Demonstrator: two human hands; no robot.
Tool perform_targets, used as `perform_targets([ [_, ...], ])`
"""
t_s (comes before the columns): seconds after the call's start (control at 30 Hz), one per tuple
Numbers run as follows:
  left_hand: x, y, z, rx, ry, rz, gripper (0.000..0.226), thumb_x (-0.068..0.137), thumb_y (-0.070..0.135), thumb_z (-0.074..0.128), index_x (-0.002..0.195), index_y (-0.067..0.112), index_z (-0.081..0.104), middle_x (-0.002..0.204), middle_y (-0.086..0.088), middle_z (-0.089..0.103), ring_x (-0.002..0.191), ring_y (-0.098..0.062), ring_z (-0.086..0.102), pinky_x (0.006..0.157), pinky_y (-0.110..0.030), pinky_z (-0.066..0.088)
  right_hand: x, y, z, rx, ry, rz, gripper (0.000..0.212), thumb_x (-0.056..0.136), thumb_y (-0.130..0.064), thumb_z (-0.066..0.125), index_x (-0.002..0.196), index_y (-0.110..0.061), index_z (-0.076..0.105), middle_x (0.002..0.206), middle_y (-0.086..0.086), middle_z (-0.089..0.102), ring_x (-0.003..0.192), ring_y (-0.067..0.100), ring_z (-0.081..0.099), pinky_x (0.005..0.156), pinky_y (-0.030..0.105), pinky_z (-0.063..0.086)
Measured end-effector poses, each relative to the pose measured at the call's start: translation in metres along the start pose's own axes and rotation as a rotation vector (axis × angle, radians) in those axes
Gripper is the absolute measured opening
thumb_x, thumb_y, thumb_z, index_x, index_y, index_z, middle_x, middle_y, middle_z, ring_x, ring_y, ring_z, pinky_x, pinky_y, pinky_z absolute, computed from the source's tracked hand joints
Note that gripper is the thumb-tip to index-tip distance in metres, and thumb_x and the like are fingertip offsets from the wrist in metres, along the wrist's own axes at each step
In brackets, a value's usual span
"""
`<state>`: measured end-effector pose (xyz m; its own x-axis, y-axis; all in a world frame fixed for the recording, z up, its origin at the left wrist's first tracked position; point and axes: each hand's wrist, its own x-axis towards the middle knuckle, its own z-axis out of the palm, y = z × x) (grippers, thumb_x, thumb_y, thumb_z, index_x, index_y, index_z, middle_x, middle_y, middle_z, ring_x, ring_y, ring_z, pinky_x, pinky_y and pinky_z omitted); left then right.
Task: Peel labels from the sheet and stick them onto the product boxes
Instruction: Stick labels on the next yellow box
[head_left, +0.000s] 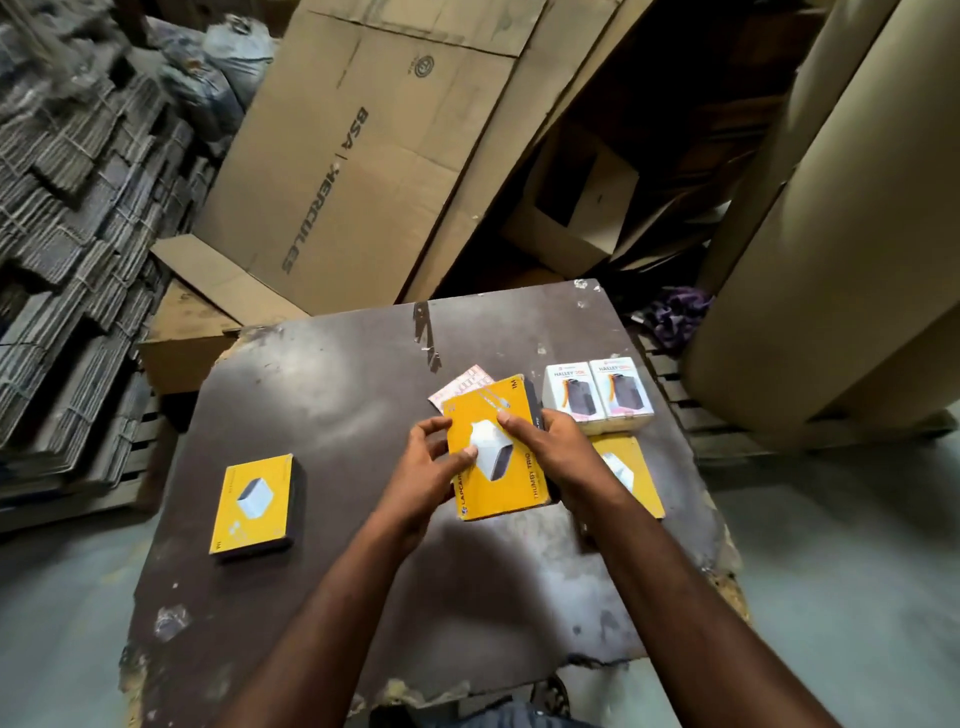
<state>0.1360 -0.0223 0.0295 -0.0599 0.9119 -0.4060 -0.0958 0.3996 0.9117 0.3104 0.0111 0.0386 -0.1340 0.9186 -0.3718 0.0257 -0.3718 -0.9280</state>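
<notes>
Behind the worktop, a big flattened carton (363, 156) printed BSA HERCULES, leaning against more cardboard; to its right, a thick roll of brown paper (841, 260). Nearer, a dark, scuffed table (322, 395) with chipped edges. Near its left side, a lone yellow box (254, 504) lying flat, well apart from everything else. At centre right, the held yellow box (511, 467), printed face up, gripped from both sides; unclear whether lifted clear of the table or resting on it. Under the right forearm, a third yellow box (631, 467), flat on the table. Just beyond that, two white boxes (597, 395) side by side, touching. Left hand (426, 467) curled round the held box's left edge, thumb pressed on the printed face, forefinger arched at the upper corner. Right hand (550, 447) clasping the right edge, thumb laid across the face. Label sheet (460, 387), pink and white, peeking out from behind the held box's far left corner, mostly hidden.
</notes>
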Motion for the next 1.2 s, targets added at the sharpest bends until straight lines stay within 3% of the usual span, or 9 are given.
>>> perform_targets([
  [0.07, 0.002, -0.006, 0.019, 0.024, -0.054, -0.052, 0.052, 0.091, 0.000, 0.065, 0.134, 0.017, 0.041, 0.127, -0.008, 0.059, 0.100, -0.015, 0.065, 0.064, -0.028, 0.058, 0.005, 0.012, -0.018, -0.014, 0.059, 0.038, 0.035, 0.089, -0.035, 0.072, 0.114, -0.010, 0.067, 0.096, 0.007, 0.076, 0.080, 0.019, 0.075, 0.062, 0.031, 0.059],
  [0.17, 0.010, -0.022, 0.052, 0.051, -0.048, -0.115, 0.052, 0.090, -0.006, 0.063, 0.132, 0.016, 0.041, 0.122, -0.009, 0.059, 0.093, -0.013, 0.064, 0.059, -0.026, 0.054, 0.010, 0.036, -0.048, -0.065, 0.175, 0.071, 0.059, 0.071, -0.054, 0.079, 0.110, -0.011, 0.070, 0.101, 0.005, 0.077, 0.089, 0.021, 0.074, 0.082, 0.046, 0.060],
  [0.23, 0.014, -0.033, 0.072, 0.026, -0.016, -0.150, 0.047, 0.090, -0.008, 0.060, 0.125, 0.017, 0.043, 0.114, -0.006, 0.063, 0.086, -0.011, 0.064, 0.056, -0.027, 0.054, 0.014, 0.052, -0.069, -0.146, 0.259, 0.064, 0.068, 0.058, -0.065, 0.075, 0.103, -0.013, 0.073, 0.096, 0.001, 0.077, 0.089, 0.020, 0.074, 0.084, 0.047, 0.059],
  [0.43, 0.030, -0.070, 0.123, 0.038, 0.013, -0.189, 0.041, 0.089, -0.008, 0.060, 0.116, 0.017, 0.041, 0.118, -0.002, 0.058, 0.095, -0.015, 0.063, 0.074, -0.040, 0.056, 0.009, 0.082, -0.124, -0.297, 0.383, 0.127, 0.027, 0.083, -0.037, 0.077, 0.094, -0.013, 0.074, 0.094, 0.004, 0.075, 0.089, 0.022, 0.070, 0.081, 0.038, 0.055],
  [0.63, 0.053, -0.095, 0.160, 0.072, 0.018, -0.205, 0.036, 0.090, -0.004, 0.061, 0.116, 0.015, 0.046, 0.118, -0.007, 0.064, 0.103, -0.023, 0.066, 0.077, -0.041, 0.058, 0.023, 0.094, -0.150, -0.468, 0.476, 0.190, 0.039, 0.084, -0.046, 0.073, 0.090, -0.007, 0.076, 0.088, 0.011, 0.074, 0.086, 0.029, 0.068, 0.071, 0.036, 0.050],
  [0.73, 0.065, -0.104, 0.167, 0.139, 0.050, -0.178, 0.035, 0.086, -0.001, 0.065, 0.108, 0.021, 0.049, 0.116, -0.008, 0.066, 0.103, -0.022, 0.067, 0.087, -0.048, 0.058, 0.033, 0.099, -0.157, -0.519, 0.483, 0.207, 0.043, 0.081, -0.051, 0.072, 0.090, -0.009, 0.077, 0.093, 0.013, 0.075, 0.092, 0.032, 0.068, 0.076, 0.037, 0.054],
  [0.83, 0.076, -0.109, 0.170, 0.186, 0.088, -0.167, 0.036, 0.084, 0.003, 0.068, 0.103, 0.027, 0.050, 0.112, -0.006, 0.068, 0.100, -0.021, 0.068, 0.086, -0.049, 0.059, 0.040, 0.098, -0.160, -0.519, 0.486, 0.187, 0.037, 0.084, -0.045, 0.073, 0.092, -0.009, 0.078, 0.092, 0.012, 0.076, 0.089, 0.031, 0.069, 0.077, 0.038, 0.055],
  [1.03, 0.088, -0.112, 0.173, 0.268, 0.074, -0.178, 0.039, 0.082, 0.003, 0.070, 0.112, 0.018, 0.050, 0.113, -0.007, 0.066, 0.100, -0.022, 0.067, 0.087, -0.050, 0.058, 0.052, 0.104, -0.166, -0.530, 0.483, 0.221, 0.036, 0.084, -0.043, 0.073, 0.096, -0.009, 0.077, 0.096, 0.012, 0.075, 0.091, 0.031, 0.069, 0.076, 0.035, 0.052],
  [1.2, 0.088, -0.108, 0.174, 0.488, 0.061, -0.094, 0.043, 0.082, 0.006, 0.073, 0.117, 0.012, 0.050, 0.113, -0.003, 0.064, 0.103, -0.021, 0.064, 0.093, -0.043, 0.054, 0.054, 0.106, -0.166, -0.518, 0.507, 0.222, 0.040, 0.083, -0.044, 0.074, 0.107, -0.012, 0.076, 0.107, 0.010, 0.074, 0.098, 0.029, 0.068, 0.081, 0.035, 0.053],
])
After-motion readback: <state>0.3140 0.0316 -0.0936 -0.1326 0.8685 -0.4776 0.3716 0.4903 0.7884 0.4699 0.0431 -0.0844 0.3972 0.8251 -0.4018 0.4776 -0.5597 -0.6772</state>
